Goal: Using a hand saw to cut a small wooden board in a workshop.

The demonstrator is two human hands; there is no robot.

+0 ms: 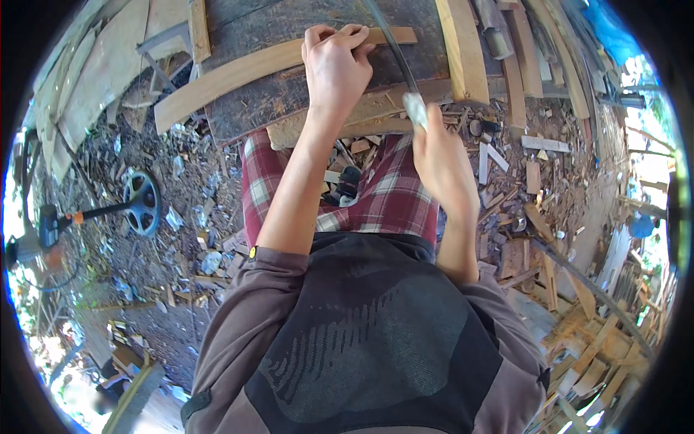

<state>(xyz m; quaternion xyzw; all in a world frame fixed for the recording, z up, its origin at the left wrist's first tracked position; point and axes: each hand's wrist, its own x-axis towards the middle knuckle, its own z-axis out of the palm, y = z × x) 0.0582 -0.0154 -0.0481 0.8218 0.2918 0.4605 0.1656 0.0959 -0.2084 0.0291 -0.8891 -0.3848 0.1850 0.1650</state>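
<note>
A dark, round, spoked wheel [142, 202] shows at nine o'clock, a crumpled bright-blue sheet [611, 32] at two, and a jumble of pale-brown wooden offcuts [591, 375] at four.

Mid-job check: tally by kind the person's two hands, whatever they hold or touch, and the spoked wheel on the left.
Left hand and right hand: 2
Wooden strip, under the left hand: 1
Long-bladed tool, white-handled, in the right hand: 1
Spoked wheel: 1
Total: 5
</note>
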